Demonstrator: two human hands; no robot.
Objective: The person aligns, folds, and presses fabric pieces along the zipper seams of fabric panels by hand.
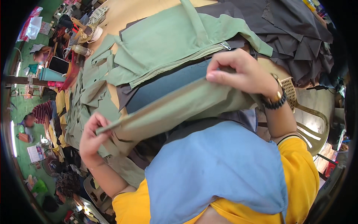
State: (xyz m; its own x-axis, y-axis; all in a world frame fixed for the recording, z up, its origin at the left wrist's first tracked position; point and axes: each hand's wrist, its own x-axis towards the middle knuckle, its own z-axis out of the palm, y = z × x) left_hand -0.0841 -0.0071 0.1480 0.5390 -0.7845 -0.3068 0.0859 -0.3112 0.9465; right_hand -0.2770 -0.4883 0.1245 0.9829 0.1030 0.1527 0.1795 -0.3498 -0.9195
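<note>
An olive-green fabric piece [179,110] is stretched between my hands, its folded upper edge running up from left to right. My left hand [94,136] pinches the left end of that edge. At the other end, my right hand [244,72] grips the edge between thumb and fingers. Just beyond it on the table lies a lighter green sewn fabric panel [164,44] with a zipper [179,59] along its near side; the metal zipper pull [225,46] sits at the right end. A dark flat surface [167,84] shows between the two fabrics.
Dark grey fabric pieces [294,41] are heaped at the far right. Green cut pieces [91,95] pile up on the left of the table [138,9]. A plastic chair [317,115] stands at the right. Further left are a clear bottle [81,50], a red tray [72,71] and other people.
</note>
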